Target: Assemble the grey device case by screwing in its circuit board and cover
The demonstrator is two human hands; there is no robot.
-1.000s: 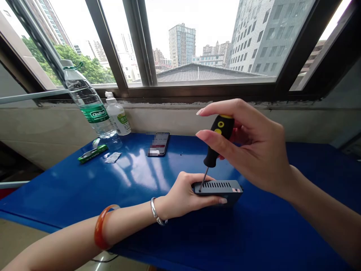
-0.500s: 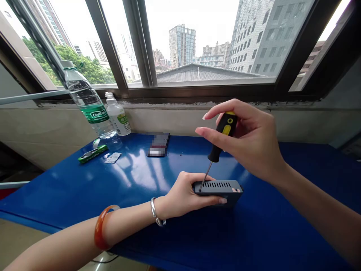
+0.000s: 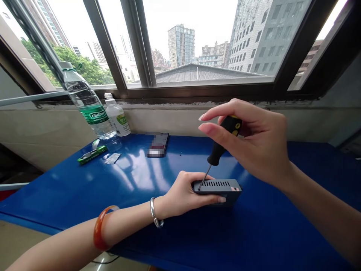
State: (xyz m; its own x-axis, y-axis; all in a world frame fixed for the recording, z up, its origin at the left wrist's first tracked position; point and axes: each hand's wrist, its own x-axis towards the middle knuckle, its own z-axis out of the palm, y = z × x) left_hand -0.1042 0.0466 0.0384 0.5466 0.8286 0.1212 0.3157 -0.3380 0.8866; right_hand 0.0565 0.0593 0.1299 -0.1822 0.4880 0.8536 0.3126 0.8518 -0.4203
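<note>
A small grey box with a row of vent slots point(image 3: 221, 186) stands on edge on the blue table point(image 3: 84, 188). My left hand point(image 3: 183, 195) is wrapped round its left end, thumb along the near side. My right hand point(image 3: 251, 141) pinches the black and yellow handle of a screwdriver point(image 3: 224, 141) with its fingertips. The shaft slants down to the left, and its tip rests on the box's top face near the left end of the slots.
At the back left stand a large water bottle point(image 3: 87, 103) and a small white bottle point(image 3: 117, 116). A green packet point(image 3: 91, 154), a small wrapper point(image 3: 112, 158) and a phone point(image 3: 158, 145) lie on the table. A window ledge runs behind.
My right hand has turned the screwdriver handle between its fingers; the handle now leans further right. The box and my left hand have stayed put.
</note>
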